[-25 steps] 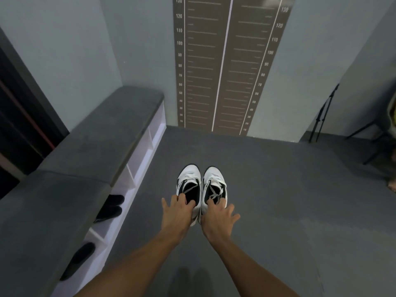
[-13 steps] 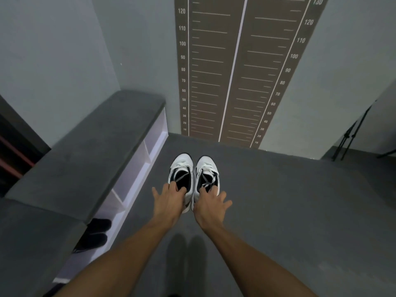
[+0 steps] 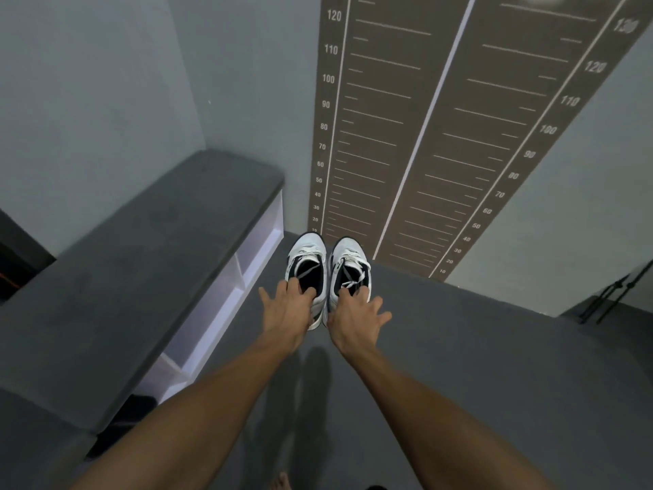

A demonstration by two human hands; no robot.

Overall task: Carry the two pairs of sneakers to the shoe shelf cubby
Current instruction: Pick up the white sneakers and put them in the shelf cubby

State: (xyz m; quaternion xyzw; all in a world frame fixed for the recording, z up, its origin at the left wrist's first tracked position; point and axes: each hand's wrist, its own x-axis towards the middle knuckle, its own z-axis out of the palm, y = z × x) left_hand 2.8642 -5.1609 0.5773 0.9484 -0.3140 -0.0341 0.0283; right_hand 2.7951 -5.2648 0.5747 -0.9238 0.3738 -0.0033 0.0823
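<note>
1. Two white sneakers with black lining hang side by side in front of you, toes pointing away toward the wall, one in each of your hands.
2. Your left hand (image 3: pixel 288 309) hooks its fingers into the opening of the left sneaker (image 3: pixel 306 268), gripping it at the heel collar; the thumb sticks out to the left.
3. Your right hand (image 3: pixel 355 318) grips the right sneaker (image 3: pixel 348 265) the same way, some fingers tucked inside the opening by the loose laces, the others splayed out to the right.
4. The two shoes touch or nearly touch along their inner sides, held above the grey floor (image 3: pixel 459 348); their shadow falls on the floor below your forearms.
5. The shoe shelf (image 3: pixel 254 249) runs along your left, white cubbies under a dark grey padded top (image 3: pixel 159 259). The cubbies nearest the sneakers look empty from here.
6. A dark pair of shoes (image 3: pixel 123 422) sits in a cubby closer to you, partly hidden under the top.
7. A brown height chart (image 3: pixel 424 136) covers the wall straight ahead, just beyond the sneakers' toes.
</note>
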